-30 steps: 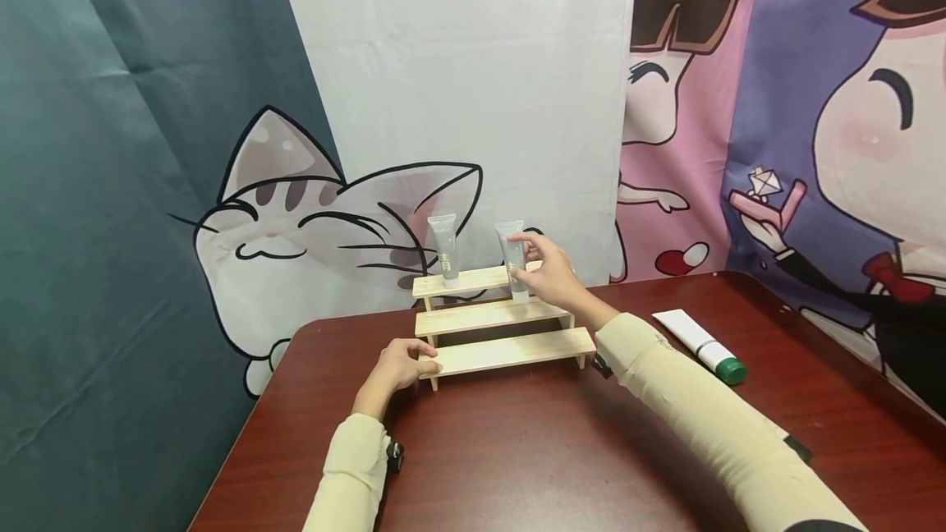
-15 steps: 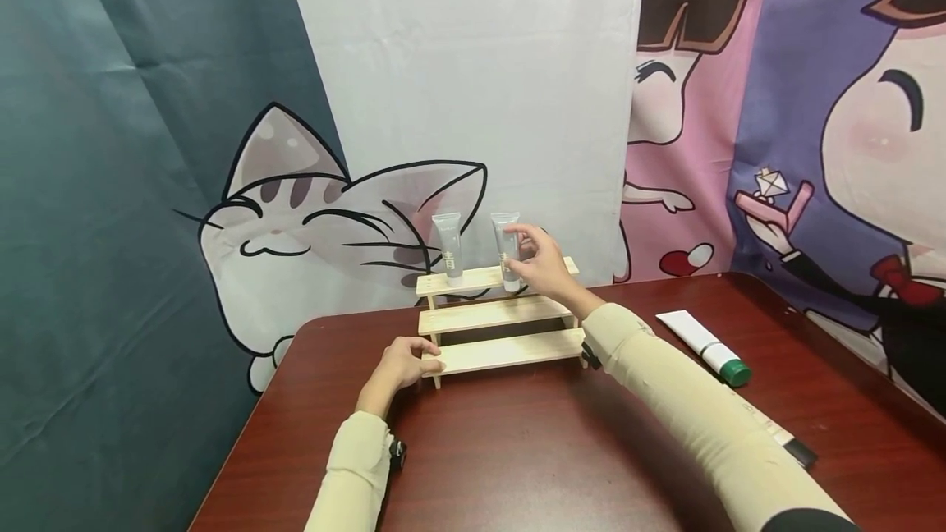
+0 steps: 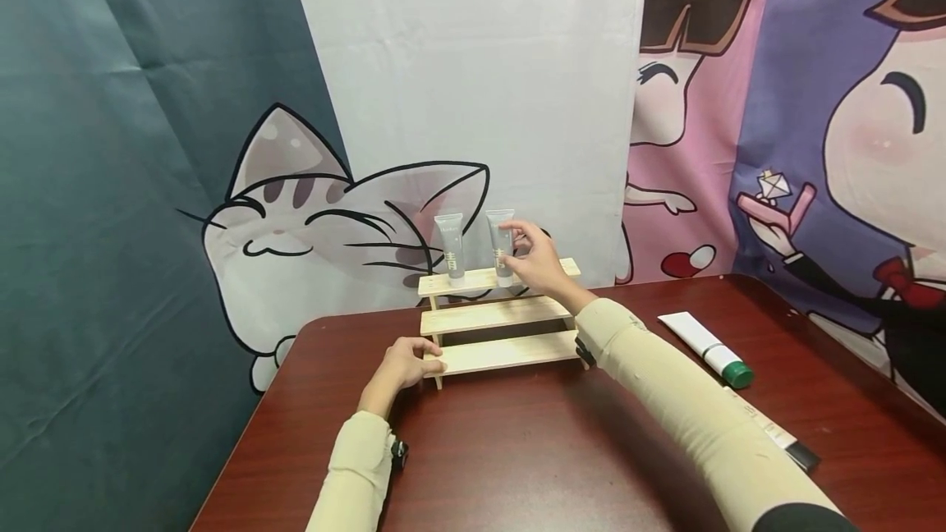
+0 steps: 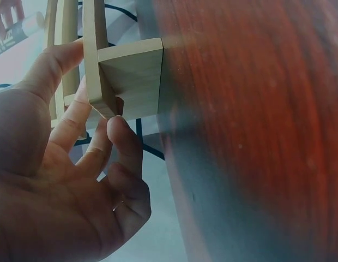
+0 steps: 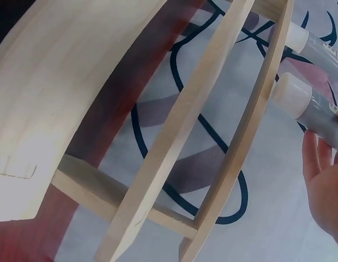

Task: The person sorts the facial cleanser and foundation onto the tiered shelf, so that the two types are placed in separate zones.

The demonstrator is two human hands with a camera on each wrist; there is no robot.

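Observation:
A three-step wooden rack [image 3: 495, 316] stands near the back of the table. My left hand [image 3: 401, 364] grips the left end of its lowest step; in the left wrist view the thumb lies on top of the board [image 4: 91, 54] and fingers curl beneath. With thumb and fingers, my right hand [image 3: 539, 259] pinches a clear squeeze tube [image 3: 500, 249] upright at the top step. Its cap [image 5: 293, 95] is at the edge of that step in the right wrist view; whether it bears weight I cannot tell. Another clear tube [image 3: 452, 251] stands on the top step, to the left.
On the right of the dark red table [image 3: 517, 466] lie a white tube with a green cap [image 3: 707, 349] and a pale tube with a black cap [image 3: 776, 432], partly behind the right sleeve. A printed cloth [image 3: 473, 64] hangs close behind the rack.
My right hand has raised the pinched tube from in front of the top step and brought it left, nearer the standing tube. My left hand keeps its grip on the rack.

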